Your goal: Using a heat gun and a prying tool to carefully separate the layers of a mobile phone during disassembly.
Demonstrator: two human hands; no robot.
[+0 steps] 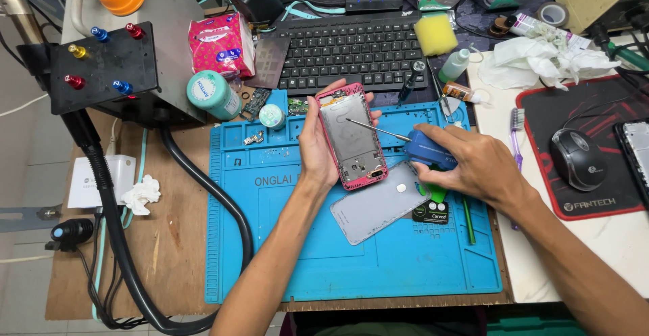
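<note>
Basically a repair bench seen from above, both hands busy over a blue mat.
Left hand: the left hand (315,148) is gripping an opened phone (351,136) with a pink frame, fingers wrapping its left edge, thumb side showing at the top right; it is holding it tilted just above the mat.
Right hand: the right hand (470,163) is closing around the blue handle of a screwdriver (405,141), the thin metal shaft pointing left with its tip sitting on the phone's upper inner plate.
Phone: inside is facing up, grey metal shield showing, small gold part near the bottom edge.
Back cover: a grey back cover (380,203) is lying flat on the mat, just below the phone and under the right hand's fingers, touching or nearly touching the phone's lower corner.
Mat: the blue work mat (405,261) is covering the middle of the wooden bench, small parts sitting in its top tray slots.
Behind: a black keyboard (351,49) is sitting just beyond the mat, a yellow sponge (436,33) at its right end.
Right side: a black mouse (576,159) is resting on a red and black pad, well apart from the hands.
</note>
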